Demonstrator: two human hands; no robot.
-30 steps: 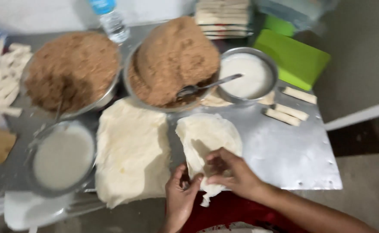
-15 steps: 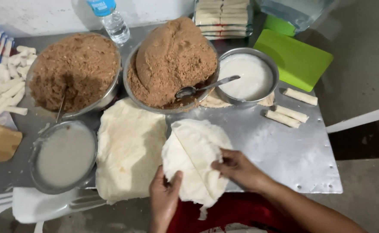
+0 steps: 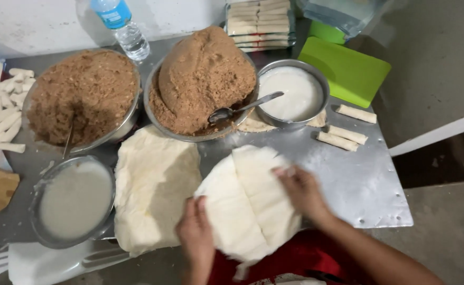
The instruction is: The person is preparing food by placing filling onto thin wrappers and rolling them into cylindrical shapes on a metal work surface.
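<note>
The round, thin, white wrapper sheets [image 3: 247,203] are bigger and flatter in front of me now than a moment ago, when they were a small bunched-up piece under my fingers; now they are spread wide, with one pale flap lying across the top like a fold. My left hand [image 3: 197,237] has slid down to the near left edge and lies flat there with its fingers almost straight, pressing on the sheets and not gripping them. My right hand [image 3: 301,191] has moved to the far right side, fingers bent a little, with the tips touching the top flap; I cannot tell if it pinches a layer or just rests on it. The sheets lie on the shiny metal table [image 3: 358,179], partly hanging over the near edge toward my lap. Just beside them on the left is the thick square stack of white wrappers [image 3: 155,187]. Behind them stands the metal bowl heaped with brown filling [image 3: 203,79] with a spoon [image 3: 242,108] in it, and the small metal bowl of white paste [image 3: 292,94]. I think the spread sheets are ready for peeling one off.
</note>
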